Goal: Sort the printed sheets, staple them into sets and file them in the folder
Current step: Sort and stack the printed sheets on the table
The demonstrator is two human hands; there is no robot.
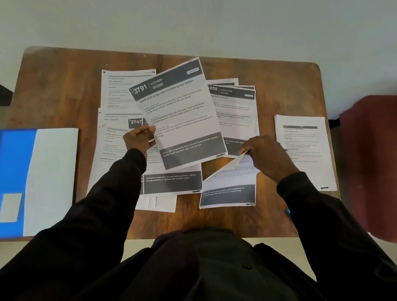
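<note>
Two hands were busy with the sorting step. Left hand (141, 138) pinched sheet 3791 (181, 117), raised over loose sheets (121, 97) mid-counter (60, 92). Right hand (265, 153) pinched a corner of another sheet (228, 181) near the front edge. Folder (28, 181) lay at the left edge and a stack (303, 147) at the right edge. Next move probably calls for matching sheets into a set and squaring the edges.

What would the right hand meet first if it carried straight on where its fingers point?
Likely the lower right corner of the 3791 sheet, which the left hand holds. The right hand, pinching the corner of a nearer sheet, points toward it; depth is unclear.
</note>
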